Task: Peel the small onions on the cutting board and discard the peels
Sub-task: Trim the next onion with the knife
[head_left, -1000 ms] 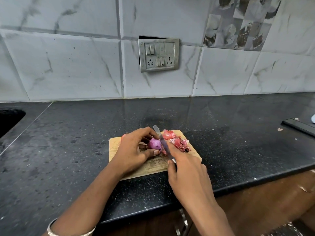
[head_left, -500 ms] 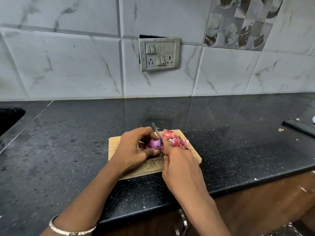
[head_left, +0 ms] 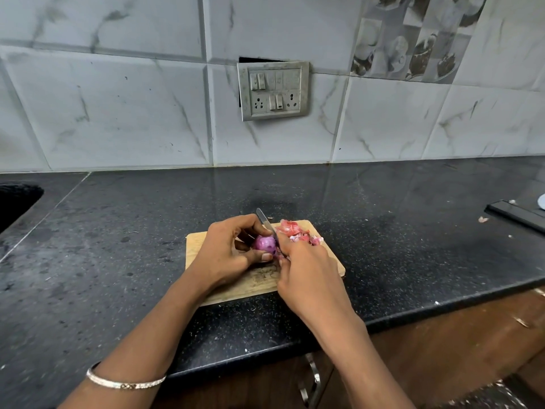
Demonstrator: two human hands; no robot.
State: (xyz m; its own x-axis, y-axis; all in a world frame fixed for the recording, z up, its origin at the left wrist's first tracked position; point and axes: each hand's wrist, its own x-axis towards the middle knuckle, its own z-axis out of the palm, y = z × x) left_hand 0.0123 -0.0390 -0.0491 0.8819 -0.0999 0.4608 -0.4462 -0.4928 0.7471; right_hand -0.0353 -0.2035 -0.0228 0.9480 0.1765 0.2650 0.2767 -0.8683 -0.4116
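Blade on onion, thumb close.
The right hand (head_left: 306, 273) curls round the knife (head_left: 264, 220), blade against the purple onion (head_left: 264, 242) that the left hand (head_left: 230, 255) pinches between thumb and fingertips over the wooden cutting board (head_left: 196, 246). A slip off the slick skin could nick that thumb; beyond, the peel pile (head_left: 298, 231) could spill off the board's far corner.

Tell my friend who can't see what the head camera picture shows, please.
A person's left hand holds a small round purple onion over a pale wooden cutting board, while the right hand grips a thin metal knife with its blade against the onion. A pile of pink onion peels lies on the board's far right corner.
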